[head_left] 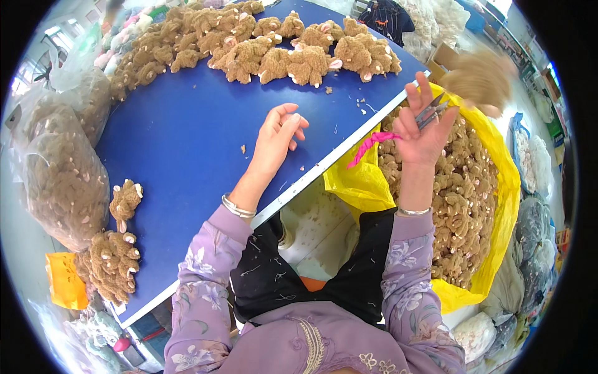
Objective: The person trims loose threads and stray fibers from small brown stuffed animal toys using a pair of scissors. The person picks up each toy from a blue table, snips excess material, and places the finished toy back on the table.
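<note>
My right hand [420, 140] is raised over the yellow sack's edge, palm up with some fingers extended. A pair of small metal thread snips [431, 113] is held among its fingers, and a twisted pink cloth strip [372, 147] trails from it. Just beyond that hand, a motion-blurred brown plush piece [479, 81] is in the air, apart from my fingers. Above the blue table, my left hand [278, 138] has loosely bent fingers, apart from each other, with nothing visible in them. Brown plush animal pieces [305, 65] lie in a row along the table's far side.
At my right, a yellow sack [507, 181] is full of brown plush pieces. The blue table [187, 143] has a white edge. More plush pieces [112, 262] are piled at its near left corner. A clear plastic bag [62, 168] of them bulges at the left.
</note>
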Motion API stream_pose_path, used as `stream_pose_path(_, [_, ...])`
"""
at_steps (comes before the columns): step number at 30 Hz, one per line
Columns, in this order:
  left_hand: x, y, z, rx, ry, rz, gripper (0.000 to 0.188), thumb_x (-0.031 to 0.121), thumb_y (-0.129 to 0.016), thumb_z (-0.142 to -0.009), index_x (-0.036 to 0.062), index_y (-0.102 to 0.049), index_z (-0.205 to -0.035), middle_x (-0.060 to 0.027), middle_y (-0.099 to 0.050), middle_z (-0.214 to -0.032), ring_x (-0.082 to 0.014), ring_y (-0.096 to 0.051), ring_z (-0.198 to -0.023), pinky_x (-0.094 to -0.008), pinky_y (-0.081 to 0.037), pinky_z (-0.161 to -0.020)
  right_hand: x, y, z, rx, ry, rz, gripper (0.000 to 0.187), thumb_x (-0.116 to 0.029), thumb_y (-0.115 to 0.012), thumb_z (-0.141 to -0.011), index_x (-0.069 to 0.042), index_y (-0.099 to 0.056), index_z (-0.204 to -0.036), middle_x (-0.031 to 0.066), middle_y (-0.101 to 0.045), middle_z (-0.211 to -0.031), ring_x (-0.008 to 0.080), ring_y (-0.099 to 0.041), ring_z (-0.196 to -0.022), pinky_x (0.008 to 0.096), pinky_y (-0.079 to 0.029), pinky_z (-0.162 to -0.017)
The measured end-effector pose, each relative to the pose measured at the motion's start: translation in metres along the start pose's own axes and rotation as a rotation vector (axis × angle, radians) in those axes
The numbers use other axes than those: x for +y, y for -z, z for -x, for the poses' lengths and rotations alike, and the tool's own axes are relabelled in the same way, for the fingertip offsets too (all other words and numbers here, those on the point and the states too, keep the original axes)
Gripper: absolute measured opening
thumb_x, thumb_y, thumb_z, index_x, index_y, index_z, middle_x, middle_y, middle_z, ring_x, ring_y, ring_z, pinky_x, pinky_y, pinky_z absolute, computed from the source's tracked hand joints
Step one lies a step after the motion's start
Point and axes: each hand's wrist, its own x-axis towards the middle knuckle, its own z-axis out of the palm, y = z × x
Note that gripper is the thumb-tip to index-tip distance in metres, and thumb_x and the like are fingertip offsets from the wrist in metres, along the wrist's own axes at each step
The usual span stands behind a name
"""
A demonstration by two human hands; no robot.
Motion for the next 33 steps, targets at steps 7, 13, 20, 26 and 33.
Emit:
stream_pose_path(7, [-0.009,-0.007,-0.098,0.233,-0.605,-0.897,0.044,0.021,-0.067,-0.080,0.0048,-0.055,-0.119,-0.0161,-0.059,-0.114,-0.0280,-0.051,-0.113,-0.0405,-0.044,-0.093,0.056,0.026,0.005,0.174,-0.413,0.835,0.022,-0.026,-0.061,-0.090,-0.004,-0.062,-0.096,0.0062,-0.065,-0.077,0.0028,-0.038,-0.045,0.0196,-0.031,-0.039])
stream_pose_path(13, [-0.018,-0.012,-0.123,0.198,-0.323,-1.319,0.052,0.033,-0.068,-0.075,0.0096,-0.057,-0.120,-0.0153,-0.059,-0.121,-0.0351,-0.045,-0.122,-0.0504,-0.037,-0.099,0.065,0.028,0.005,0.098,-0.429,0.968,0.019,-0.022,-0.059,-0.092,-0.004,-0.060,-0.098,0.0050,-0.063,-0.077,0.0011,-0.037,-0.045,0.0184,-0.030,-0.039])
stream_pose_path(20, [-0.006,-0.010,-0.030,0.032,-0.313,-0.779,0.030,0.011,-0.067,-0.072,0.0030,-0.051,-0.096,-0.0161,-0.058,-0.093,-0.0368,-0.055,-0.089,-0.0418,-0.045,-0.078,0.076,0.029,0.005,0.186,-0.288,1.098,0.037,-0.031,-0.071,-0.085,-0.001,-0.058,-0.101,0.0022,-0.059,-0.087,0.0068,-0.051,-0.073,0.0225,-0.044,-0.065])
stream_pose_path(26, [0.011,-0.019,0.043,0.010,-0.470,-0.746,0.030,0.005,-0.070,-0.076,0.0029,-0.048,-0.096,-0.0119,-0.051,-0.094,-0.0267,-0.056,-0.086,-0.0348,-0.047,-0.075,0.087,0.015,0.021,0.028,-0.402,0.744,0.030,-0.013,-0.070,-0.085,-0.001,-0.058,-0.109,0.0002,-0.060,-0.091,0.0059,-0.054,-0.077,0.0227,-0.047,-0.068])
stream_pose_path(33, [0.000,0.002,0.039,0.109,-0.077,0.287,0.049,0.013,-0.067,-0.088,-0.0007,-0.043,-0.128,-0.0080,-0.057,-0.114,-0.0157,-0.058,-0.102,-0.0297,-0.049,-0.090,0.096,0.012,0.032,-0.131,-0.365,0.558,0.041,-0.001,-0.065,-0.085,0.001,-0.053,-0.124,0.0058,-0.062,-0.112,0.0128,-0.059,-0.100,0.0289,-0.048,-0.090])
